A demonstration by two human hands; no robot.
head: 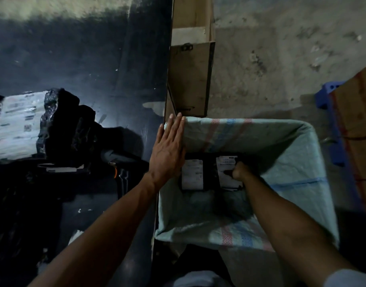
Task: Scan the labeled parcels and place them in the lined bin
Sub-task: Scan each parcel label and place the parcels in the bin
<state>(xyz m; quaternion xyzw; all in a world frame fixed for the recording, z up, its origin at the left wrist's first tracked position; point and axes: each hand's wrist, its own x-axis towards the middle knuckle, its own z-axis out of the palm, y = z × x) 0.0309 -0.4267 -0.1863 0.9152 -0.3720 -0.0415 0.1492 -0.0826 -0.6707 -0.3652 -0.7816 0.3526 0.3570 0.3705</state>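
Observation:
The lined bin (298, 162) stands at the lower right, its rim covered by a pale green woven sack with red and blue stripes. Two black parcels with white labels lie side by side at its bottom. My right hand (239, 170) reaches down inside and is shut on the right parcel (227, 164) at its label. The left parcel (192, 175) lies next to it. My left hand (167, 150) rests flat, fingers straight, on the bin's left rim. On the dark table, a large black-wrapped parcel (18, 125) with a big white label sits at the far left.
A dark table (85, 65) fills the left half. A handheld scanner with an orange trim (116, 164) lies near the bin's left side. A wooden crate (190, 75) stands behind the bin. A cardboard box (360, 129) and a blue plastic stool (331, 104) sit at the right on concrete floor.

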